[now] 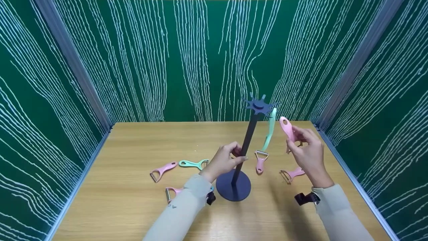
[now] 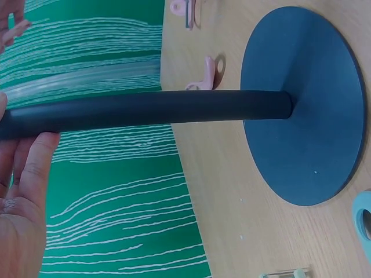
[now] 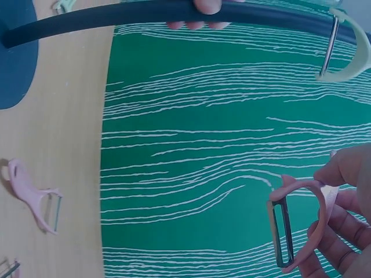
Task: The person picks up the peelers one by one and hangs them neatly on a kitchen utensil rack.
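Observation:
A dark stand has a round base (image 1: 245, 192), a pole (image 1: 250, 132) and a notched, star-shaped top (image 1: 259, 105). My left hand (image 1: 223, 160) grips the pole around its middle, thumb in front. From the right side of the top hangs a mint-green peeler (image 1: 270, 129), its blade end downward; in the right wrist view its metal blade shows beside the pole. Right of it, my right hand (image 1: 309, 147) pinches a pink peeler (image 3: 313, 243) by the neck. That peeler's handle points up, near the height of the stand's top, and its blade faces down.
On the wooden table (image 1: 133, 144) lie a pink peeler (image 1: 260, 164) behind the base, another (image 1: 296, 173) below my right hand, and a pink (image 1: 164, 170) and a green peeler (image 1: 192, 163) at left. My left sleeve partly covers one more pink peeler (image 1: 174, 191). Green walls enclose the table.

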`<state>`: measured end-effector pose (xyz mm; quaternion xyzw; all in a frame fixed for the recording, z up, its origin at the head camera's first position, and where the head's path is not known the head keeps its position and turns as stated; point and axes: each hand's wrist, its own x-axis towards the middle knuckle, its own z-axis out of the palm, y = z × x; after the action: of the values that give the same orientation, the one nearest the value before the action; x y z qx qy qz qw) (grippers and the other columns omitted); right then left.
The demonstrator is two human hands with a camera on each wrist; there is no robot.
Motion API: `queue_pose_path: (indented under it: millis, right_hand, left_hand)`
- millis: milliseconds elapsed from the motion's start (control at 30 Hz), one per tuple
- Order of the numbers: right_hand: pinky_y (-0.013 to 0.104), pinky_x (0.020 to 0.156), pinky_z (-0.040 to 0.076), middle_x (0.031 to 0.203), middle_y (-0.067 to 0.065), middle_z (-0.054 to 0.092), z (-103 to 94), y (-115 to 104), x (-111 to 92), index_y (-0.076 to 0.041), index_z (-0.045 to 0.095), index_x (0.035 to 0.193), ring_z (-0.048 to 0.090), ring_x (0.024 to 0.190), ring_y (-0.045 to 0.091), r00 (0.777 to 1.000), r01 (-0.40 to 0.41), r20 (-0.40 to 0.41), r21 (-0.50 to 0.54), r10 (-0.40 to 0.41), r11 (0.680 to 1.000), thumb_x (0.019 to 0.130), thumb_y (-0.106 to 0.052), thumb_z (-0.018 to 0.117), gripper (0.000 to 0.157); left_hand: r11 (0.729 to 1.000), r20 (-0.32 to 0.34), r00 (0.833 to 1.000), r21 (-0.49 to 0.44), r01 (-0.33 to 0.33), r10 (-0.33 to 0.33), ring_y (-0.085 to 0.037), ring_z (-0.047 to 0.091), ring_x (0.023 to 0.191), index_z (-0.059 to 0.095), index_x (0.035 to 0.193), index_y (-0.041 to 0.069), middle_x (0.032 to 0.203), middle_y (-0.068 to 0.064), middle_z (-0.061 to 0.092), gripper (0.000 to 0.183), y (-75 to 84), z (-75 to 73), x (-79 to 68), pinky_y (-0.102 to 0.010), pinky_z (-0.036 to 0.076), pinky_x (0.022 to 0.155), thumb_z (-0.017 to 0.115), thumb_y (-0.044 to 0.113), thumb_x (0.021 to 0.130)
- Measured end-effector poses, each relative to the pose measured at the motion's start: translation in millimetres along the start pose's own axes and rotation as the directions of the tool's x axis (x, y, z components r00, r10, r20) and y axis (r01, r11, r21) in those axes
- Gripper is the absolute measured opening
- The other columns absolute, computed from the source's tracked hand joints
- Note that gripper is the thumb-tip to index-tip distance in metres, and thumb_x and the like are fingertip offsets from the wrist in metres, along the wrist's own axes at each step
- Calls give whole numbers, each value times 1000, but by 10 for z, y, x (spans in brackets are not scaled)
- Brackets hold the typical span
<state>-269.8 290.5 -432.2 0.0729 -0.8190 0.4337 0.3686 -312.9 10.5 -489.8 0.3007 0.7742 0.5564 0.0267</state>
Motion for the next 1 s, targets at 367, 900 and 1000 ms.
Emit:
queue_pose_path:
  millis: [367,900,1000]
  right_hand:
    - [5,85,50,112,23,71,-59,-182,86,7,74,130,60,92,-3,1000,23,-3,-11,-23,1000,91,10,81,40]
    - [9,89,51,113,23,73,-124,-459,221,7,73,130,60,97,-5,988,146,-58,30,-144,989,90,10,81,40]
    - [9,91,50,112,20,72,-125,-495,241,6,73,130,60,99,-4,986,160,-56,45,-157,986,91,10,81,40]
  left_hand:
    - [1000,10,1000,-17,16,-16,-8,68,95,70,112,13,104,-1,75,12,-26,-2,-3,-26,63,86,77,15,103]
    - [1000,0,1000,-2,-1,1,-7,68,95,69,110,11,104,-3,76,10,-19,3,-9,-27,61,89,77,14,103]
    - [1000,-4,1000,-1,-1,1,-7,68,94,70,109,10,104,-4,76,10,-21,10,-9,-27,60,90,77,13,103]
